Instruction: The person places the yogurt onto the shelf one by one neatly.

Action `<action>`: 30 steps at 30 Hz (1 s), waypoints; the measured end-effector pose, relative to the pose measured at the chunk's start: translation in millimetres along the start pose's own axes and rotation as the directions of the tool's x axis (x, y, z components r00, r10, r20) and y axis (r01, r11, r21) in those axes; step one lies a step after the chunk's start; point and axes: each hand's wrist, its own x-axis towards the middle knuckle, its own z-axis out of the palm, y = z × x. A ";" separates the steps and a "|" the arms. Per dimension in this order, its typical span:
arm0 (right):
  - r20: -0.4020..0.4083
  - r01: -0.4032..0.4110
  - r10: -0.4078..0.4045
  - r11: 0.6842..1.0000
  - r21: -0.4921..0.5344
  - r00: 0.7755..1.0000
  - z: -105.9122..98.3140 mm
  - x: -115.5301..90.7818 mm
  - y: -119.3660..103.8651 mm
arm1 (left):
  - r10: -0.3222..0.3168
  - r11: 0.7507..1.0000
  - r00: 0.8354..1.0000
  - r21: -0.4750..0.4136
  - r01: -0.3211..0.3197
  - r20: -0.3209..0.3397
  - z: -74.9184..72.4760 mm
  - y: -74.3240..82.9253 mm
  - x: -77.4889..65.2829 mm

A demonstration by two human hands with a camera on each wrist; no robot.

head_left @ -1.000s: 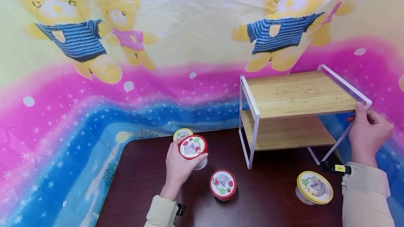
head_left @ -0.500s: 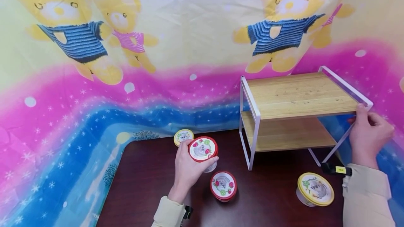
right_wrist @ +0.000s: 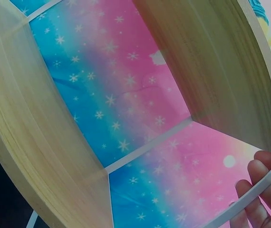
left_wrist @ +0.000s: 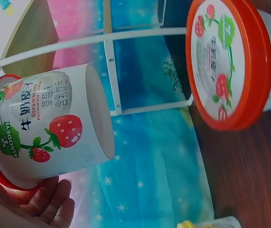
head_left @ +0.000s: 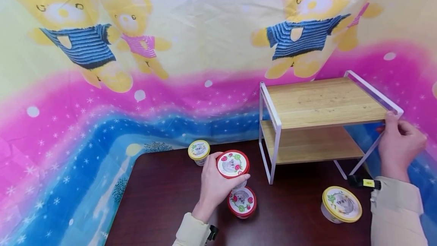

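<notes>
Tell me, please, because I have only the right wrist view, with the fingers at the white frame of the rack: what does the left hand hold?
Observer: The left hand holds a red-lidded cup with strawberries printed on it.
Operator: Does this cup touch another one?
Observer: The left wrist view shows a gap between its base and the second red-lidded cup.
Operator: And which cup is the nearest to the right hand?
Observer: A yellow-lidded cup, standing on the table in front of the rack.
</notes>
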 end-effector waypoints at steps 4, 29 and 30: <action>-0.001 0.013 -0.013 1.000 -0.012 1.000 0.8 4.9 5.8 | 0.000 1.000 0.999 -0.013 0.001 0.035 5.5 4.8 -2.0; -0.001 0.005 -0.005 1.000 -0.011 1.000 0.1 16.6 17.6 | -0.007 1.000 0.978 0.021 0.002 0.207 40.8 29.4 -26.5; 0.000 0.004 -0.004 1.000 -0.011 1.000 0.1 16.4 17.4 | -0.005 1.000 0.978 0.021 0.000 0.209 41.8 30.0 -27.0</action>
